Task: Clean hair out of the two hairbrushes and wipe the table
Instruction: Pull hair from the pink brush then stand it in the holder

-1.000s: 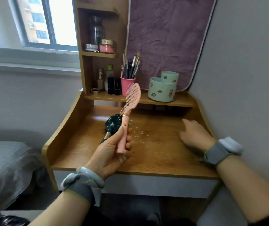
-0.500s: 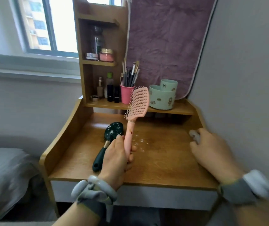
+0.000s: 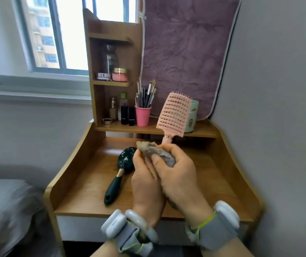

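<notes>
At frame centre, the left hand's (image 3: 144,180) grip held the pink vented hairbrush (image 3: 174,114) upright, and the right hand's (image 3: 178,175) grip bunched a grey cloth (image 3: 154,151) against its handle. The green hairbrush (image 3: 122,167) lay on the desk (image 3: 213,182) just left. If the cloth snagged, the brush could twist loose.

Daylight is coming in through the window (image 3: 70,34) at upper left, blowing its panes out to near white. The table (image 3: 85,191) top is catching a soft sheen, and shadow is pooling beneath its shelf (image 3: 148,129). Wide-angle distortion is bowing the frame edges. The bed (image 3: 3,210) at lower left is blurring soft.
</notes>
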The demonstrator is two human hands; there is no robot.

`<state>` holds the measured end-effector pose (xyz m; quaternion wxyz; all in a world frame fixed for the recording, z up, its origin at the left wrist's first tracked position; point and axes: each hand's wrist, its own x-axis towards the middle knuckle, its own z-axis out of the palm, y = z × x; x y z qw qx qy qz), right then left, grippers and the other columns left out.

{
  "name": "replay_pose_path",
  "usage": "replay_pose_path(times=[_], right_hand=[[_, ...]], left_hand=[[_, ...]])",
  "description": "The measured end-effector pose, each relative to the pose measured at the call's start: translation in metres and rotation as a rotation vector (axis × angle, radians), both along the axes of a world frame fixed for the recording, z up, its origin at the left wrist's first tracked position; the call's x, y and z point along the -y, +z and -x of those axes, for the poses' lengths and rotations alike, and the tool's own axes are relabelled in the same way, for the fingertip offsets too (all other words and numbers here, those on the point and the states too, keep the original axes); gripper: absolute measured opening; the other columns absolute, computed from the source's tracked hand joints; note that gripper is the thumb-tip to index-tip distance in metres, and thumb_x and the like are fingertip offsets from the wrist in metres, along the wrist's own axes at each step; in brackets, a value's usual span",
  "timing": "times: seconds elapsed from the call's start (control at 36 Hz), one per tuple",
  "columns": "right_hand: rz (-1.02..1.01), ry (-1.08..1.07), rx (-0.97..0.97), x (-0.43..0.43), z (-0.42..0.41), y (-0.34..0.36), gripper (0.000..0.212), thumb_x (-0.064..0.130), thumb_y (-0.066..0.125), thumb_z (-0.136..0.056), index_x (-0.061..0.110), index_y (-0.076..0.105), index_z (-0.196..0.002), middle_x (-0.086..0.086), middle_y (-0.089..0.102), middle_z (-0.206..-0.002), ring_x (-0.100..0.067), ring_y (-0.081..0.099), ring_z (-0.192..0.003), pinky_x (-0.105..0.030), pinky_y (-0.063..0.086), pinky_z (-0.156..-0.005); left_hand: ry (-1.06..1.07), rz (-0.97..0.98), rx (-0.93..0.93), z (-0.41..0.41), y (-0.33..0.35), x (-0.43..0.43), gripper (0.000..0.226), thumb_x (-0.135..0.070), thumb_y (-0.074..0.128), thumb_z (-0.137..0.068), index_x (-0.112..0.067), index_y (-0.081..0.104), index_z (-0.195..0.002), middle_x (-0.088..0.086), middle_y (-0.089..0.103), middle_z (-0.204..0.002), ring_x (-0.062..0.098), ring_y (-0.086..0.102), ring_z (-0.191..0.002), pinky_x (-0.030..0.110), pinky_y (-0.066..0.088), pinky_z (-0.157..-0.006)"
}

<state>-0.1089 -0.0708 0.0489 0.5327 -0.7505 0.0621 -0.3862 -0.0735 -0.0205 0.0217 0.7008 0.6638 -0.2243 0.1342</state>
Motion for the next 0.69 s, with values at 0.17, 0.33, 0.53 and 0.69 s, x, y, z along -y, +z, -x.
replay_pose_path(times=[0.17,0.33,0.53,0.69], right_hand=[[0.216,-0.272,0.127,0.019,-0.008,0.008,0.018,0.020,0.061,-0.087,0.030,0.061,-0.102,0.002,0.066,-0.092,-0.010,0.062,-0.085,-0.029,0.051,-0.078],[0.181,-0.295,0.173,0.025,-0.002,-0.002,0.019,0.023,0.056,-0.092,0.034,0.056,-0.107,0.012,0.064,-0.099,-0.002,0.061,-0.091,-0.014,0.047,-0.076],[-0.023,-0.320,0.061,0.041,0.004,-0.002,0.010,0.024,0.058,-0.090,0.031,0.059,-0.084,0.012,0.063,-0.065,-0.001,0.057,-0.054,-0.012,0.042,-0.045],[-0.579,-0.147,0.046,0.049,0.013,0.013,0.012,0.023,0.060,-0.086,0.020,0.072,-0.088,-0.003,0.071,-0.074,-0.024,0.066,-0.069,-0.040,0.054,-0.062]], left_hand=[[0.067,-0.002,0.032,0.009,-0.003,0.007,0.031,-0.015,0.038,-0.100,-0.016,0.043,-0.130,-0.022,0.055,-0.081,-0.014,0.058,-0.072,0.021,0.042,-0.065],[-0.041,0.058,-0.176,0.010,0.004,0.008,0.029,-0.018,0.034,-0.101,-0.022,0.043,-0.128,0.019,0.062,-0.112,0.038,0.059,-0.104,0.056,0.046,-0.092],[-0.179,0.248,-0.408,0.001,0.003,0.008,0.027,-0.017,0.030,-0.101,-0.023,0.046,-0.122,0.008,0.066,-0.068,0.018,0.056,-0.049,0.028,0.044,-0.042],[-0.498,0.324,-0.558,-0.005,0.015,-0.003,0.033,-0.011,0.030,-0.100,-0.020,0.038,-0.130,0.005,0.059,-0.055,0.011,0.039,-0.036,0.016,0.025,-0.031]])
